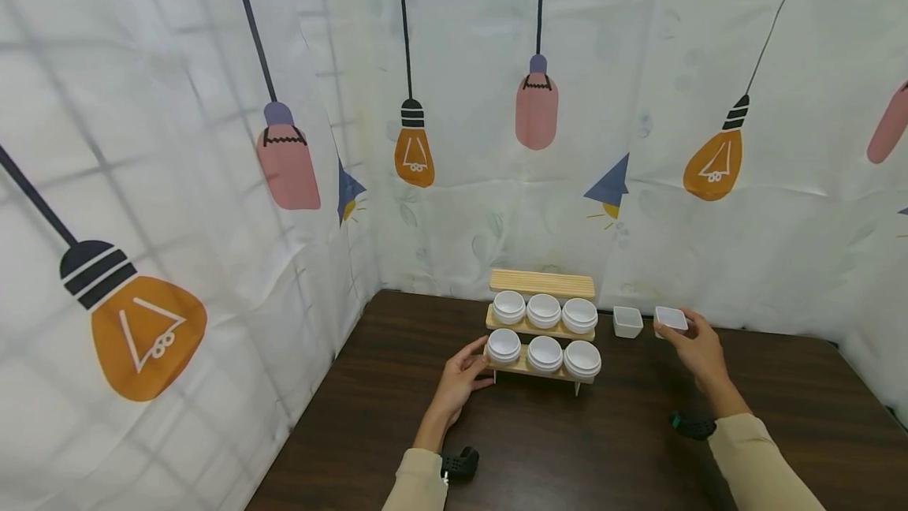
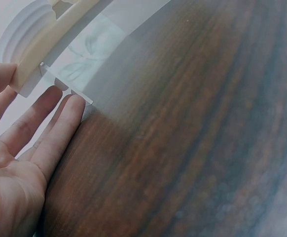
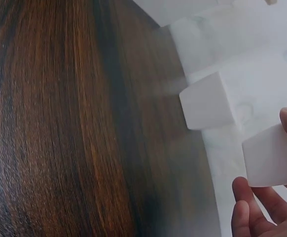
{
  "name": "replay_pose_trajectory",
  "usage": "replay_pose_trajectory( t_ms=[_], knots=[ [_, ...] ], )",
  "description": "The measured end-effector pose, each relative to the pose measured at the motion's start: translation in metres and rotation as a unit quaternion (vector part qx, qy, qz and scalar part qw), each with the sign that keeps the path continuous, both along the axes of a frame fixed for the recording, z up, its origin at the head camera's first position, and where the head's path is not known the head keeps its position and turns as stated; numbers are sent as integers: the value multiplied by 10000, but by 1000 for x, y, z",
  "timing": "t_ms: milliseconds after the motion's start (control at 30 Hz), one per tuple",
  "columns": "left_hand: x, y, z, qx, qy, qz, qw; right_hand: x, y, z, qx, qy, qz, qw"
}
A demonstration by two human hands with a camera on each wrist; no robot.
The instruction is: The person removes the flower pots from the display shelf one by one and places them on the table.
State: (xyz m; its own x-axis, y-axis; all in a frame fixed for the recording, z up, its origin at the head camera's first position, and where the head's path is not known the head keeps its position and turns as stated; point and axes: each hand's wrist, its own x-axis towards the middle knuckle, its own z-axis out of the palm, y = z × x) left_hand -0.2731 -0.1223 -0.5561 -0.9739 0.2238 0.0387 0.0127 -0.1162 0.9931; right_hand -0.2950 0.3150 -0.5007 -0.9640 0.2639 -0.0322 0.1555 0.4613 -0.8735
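Note:
A tiered wooden rack [image 1: 526, 363] carries several round white bowls [image 1: 545, 354] on its two lower shelves; its top shelf [image 1: 542, 283] is bare. At the rack's left end my left hand [image 1: 457, 385] pinches the lower shelf between thumb and index finger, the other fingers stretched out beneath it. In the left wrist view that shelf end [image 2: 27, 79] sits by the thumb. On the right, my right hand [image 1: 701, 349] grips a small square white bowl [image 1: 671, 319], seen side-on as a white bowl [image 3: 271, 157] in the right wrist view. A matching square bowl [image 1: 627, 322] stands between it and the rack.
Everything stands on a dark wooden table [image 1: 525, 456]. Right behind the rack hangs a pale curtain [image 1: 454, 235] printed with lamps, and it continues along the table's left side. Each wrist wears a black strapped device, such as the left wrist camera [image 1: 461, 464].

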Motion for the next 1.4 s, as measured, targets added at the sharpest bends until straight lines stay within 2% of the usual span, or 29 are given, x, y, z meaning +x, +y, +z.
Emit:
replay_pose_trajectory(
  t_ms=[500,1067,1400],
  knots=[
    [1,0,0,-24,-22,-34,10000,-8,7,-8,73,-290,322,9990],
    [2,1,2,41,-34,9,10000,-17,9,-24,260,-323,120,9991],
    [0,1,0,44,-60,15,10000,-21,9,-24,170,-315,100,9993]
  ],
)
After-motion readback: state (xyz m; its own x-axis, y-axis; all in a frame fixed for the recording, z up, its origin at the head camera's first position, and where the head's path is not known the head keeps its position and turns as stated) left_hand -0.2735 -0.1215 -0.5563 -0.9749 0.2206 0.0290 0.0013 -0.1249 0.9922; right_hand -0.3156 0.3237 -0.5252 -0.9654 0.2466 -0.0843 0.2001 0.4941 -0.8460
